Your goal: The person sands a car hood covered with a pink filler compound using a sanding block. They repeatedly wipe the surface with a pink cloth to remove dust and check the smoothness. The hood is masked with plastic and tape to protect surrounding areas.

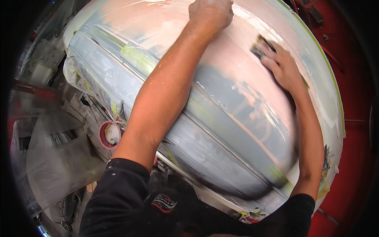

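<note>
A large curved body panel [233,98] fills the middle, coated in pink, pale grey and green patches with long ridges and a wet sheen on its upper part. My left hand [211,14] rests at the panel's top, fingers curled; whatever they may hold is hidden. Lower on the right, my right hand [278,65] presses a small dark-and-tan pad [260,45] against the wet pink surface, its fingers over the pad. My left forearm crosses above the grey ridged part.
A pink tape roll [109,134] lies left of my left forearm. Crumpled plastic sheeting [55,166] and dusty clutter lie at the left. Masking with green tape [331,79] edges the panel. A red surface [351,166] with dark metal parts shows at the right.
</note>
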### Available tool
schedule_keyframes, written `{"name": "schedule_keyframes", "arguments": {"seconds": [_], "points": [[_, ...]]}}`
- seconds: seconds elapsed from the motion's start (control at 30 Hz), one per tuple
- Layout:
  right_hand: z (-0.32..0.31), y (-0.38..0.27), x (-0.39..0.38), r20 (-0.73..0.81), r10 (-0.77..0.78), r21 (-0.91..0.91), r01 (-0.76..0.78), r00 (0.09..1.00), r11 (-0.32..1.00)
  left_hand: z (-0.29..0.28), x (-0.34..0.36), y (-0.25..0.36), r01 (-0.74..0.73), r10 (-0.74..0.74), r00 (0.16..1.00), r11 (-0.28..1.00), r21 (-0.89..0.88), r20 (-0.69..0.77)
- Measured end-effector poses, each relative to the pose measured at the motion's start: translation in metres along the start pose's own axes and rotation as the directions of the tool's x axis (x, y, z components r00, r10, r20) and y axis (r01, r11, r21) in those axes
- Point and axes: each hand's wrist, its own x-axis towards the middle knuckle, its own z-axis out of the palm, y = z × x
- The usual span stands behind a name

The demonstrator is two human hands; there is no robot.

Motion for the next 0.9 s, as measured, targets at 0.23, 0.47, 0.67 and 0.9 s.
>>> {"name": "schedule_keyframes", "arguments": {"seconds": [0.23, 0.47, 0.67, 0.9], "points": [[-0.013, 0.016, 0.006, 0.119, 0.077, 0.064, -0.085, 0.99, 0.994, 0.018, -0.006, 0.039, -0.119, 0.119, 0.993, 0.99, -0.076, 0.004], [-0.008, 0.007, 0.005, 0.077, 0.052, 0.059, -0.057, 0.996, 0.997, 0.005, -0.01, 0.007, -0.114, 0.116, 0.992, 0.993, -0.028, 0.054], [-0.021, -0.002, -0.048, 0.009, 0.133, 0.025, -0.133, 0.991, 0.991, 0.017, -0.013, 0.032, -0.214, 0.214, 0.977, 0.977, -0.014, -0.007], [0.022, 0.078, 0.048, -0.06, 0.201, -0.095, -0.206, 0.978, 0.974, 0.011, -0.008, 0.032, -0.191, 0.198, 0.971, 0.98, -0.063, 0.136]]}}
